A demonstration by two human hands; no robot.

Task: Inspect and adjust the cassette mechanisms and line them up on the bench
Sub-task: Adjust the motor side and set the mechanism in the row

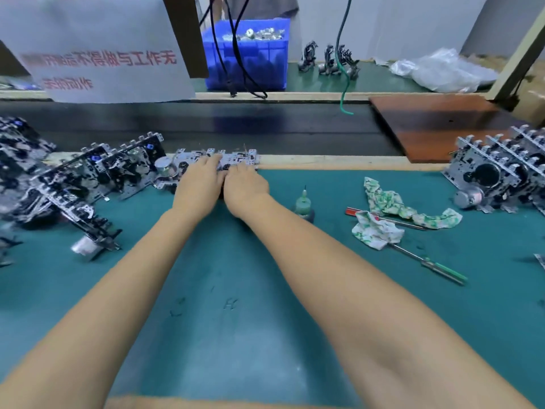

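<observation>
A silver cassette mechanism [236, 157] lies flat at the far edge of the green bench mat [236, 290], just right of a row of other mechanisms [124, 166]. My left hand [200, 184] lies on its left part with straight fingers on top. My right hand [244, 187] sits beside it on the mechanism's near edge; its fingers are curled downward, and what they hold is hidden. More mechanisms [44, 196] are piled at the left, and another stack of mechanisms [501, 175] stands at the right.
A small green oil bottle [303, 202] stands right of my right wrist. Patterned rags [389, 208], a red-handled tool [362, 214] and a green-handled screwdriver [442, 270] lie to the right. A dark conveyor belt [236, 125] runs behind the bench; a blue bin [247, 54] stands beyond.
</observation>
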